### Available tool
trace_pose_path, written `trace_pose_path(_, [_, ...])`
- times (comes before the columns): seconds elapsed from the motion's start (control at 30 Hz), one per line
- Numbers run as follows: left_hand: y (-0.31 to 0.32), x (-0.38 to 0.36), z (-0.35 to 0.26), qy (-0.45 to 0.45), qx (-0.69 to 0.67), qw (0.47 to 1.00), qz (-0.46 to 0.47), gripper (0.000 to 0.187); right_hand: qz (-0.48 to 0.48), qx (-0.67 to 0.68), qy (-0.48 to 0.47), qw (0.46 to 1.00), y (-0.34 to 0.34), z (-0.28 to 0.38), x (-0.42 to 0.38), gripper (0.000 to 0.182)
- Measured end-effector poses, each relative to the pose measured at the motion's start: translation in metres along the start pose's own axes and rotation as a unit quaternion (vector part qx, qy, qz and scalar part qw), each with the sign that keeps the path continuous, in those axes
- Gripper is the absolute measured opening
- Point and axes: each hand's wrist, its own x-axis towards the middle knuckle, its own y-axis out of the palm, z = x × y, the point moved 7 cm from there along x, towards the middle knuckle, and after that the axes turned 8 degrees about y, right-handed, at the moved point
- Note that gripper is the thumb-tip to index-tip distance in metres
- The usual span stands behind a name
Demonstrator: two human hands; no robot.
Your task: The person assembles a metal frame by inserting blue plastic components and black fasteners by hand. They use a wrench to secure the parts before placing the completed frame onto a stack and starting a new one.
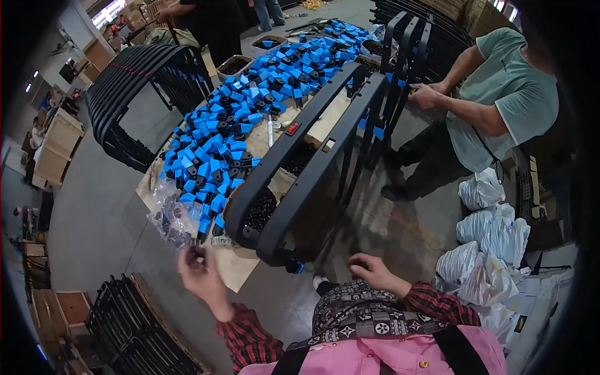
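My left hand (204, 280) is raised near the front corner of the table, blurred by motion. Its fingers curl around something small and dark that I cannot make out. Just beyond it lie a clear plastic bag (175, 215) and a big heap of blue-and-black plastic pieces (215, 159). My right hand (377, 274) hovers above my lap with its fingers curled in; what they hold, if anything, is hidden. Between and beyond my hands stands a black tubular frame (319, 172), touched by neither. One bar carries a red switch-like part (292, 128), and a blue piece (300, 269) sits low at its near end.
A tub of small black parts (261, 211) stands behind the frame. At right, a person in a light green shirt (519, 94) works at more frames (406, 50). White sacks (481, 234) are piled nearby. Stacked black frames stand at left (137, 81) and lower left (134, 325).
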Motion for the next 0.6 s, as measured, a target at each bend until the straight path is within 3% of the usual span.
trace_pose_path(0.03, [0.028, -0.036, -0.059, 0.042, -0.079, 0.987, 0.136, 0.046, 0.047, 0.086, -0.020, 0.995, 0.013, 0.032, -0.006, 0.029])
trace_pose_path(0.1, [0.085, -0.094, -0.123, 0.200, -0.133, 0.884, 0.402, 0.048, 0.129, 0.189, -0.103, 0.968, 0.023, 0.078, -0.016, 0.034])
trace_pose_path(0.17, [0.127, -0.121, -0.133, 0.241, -0.105, 0.844, 0.468, 0.052, 0.150, 0.248, -0.189, 0.938, 0.023, 0.110, -0.025, 0.036])
trace_pose_path(0.23, [0.144, -0.128, -0.134, 0.206, -0.107, 0.850, 0.472, 0.054, 0.093, 0.214, -0.138, 0.963, 0.010, 0.089, -0.013, 0.036])
trace_pose_path(0.3, [0.158, -0.125, -0.140, 0.192, -0.124, 0.870, 0.438, 0.059, 0.116, 0.269, -0.138, 0.946, -0.003, 0.094, -0.008, 0.034])
trace_pose_path(0.4, [0.168, -0.126, -0.129, 0.085, -0.121, 0.920, 0.363, 0.058, 0.149, 0.324, -0.154, 0.921, -0.024, 0.104, 0.002, 0.031])
trace_pose_path(0.53, [0.195, -0.126, -0.152, 0.148, -0.082, 0.919, 0.357, 0.049, 0.196, 0.299, -0.205, 0.911, -0.054, 0.120, 0.015, 0.030])
trace_pose_path(0.6, [0.209, -0.119, -0.166, 0.153, -0.081, 0.932, 0.319, 0.036, 0.165, 0.240, -0.229, 0.929, -0.073, 0.127, 0.022, 0.029])
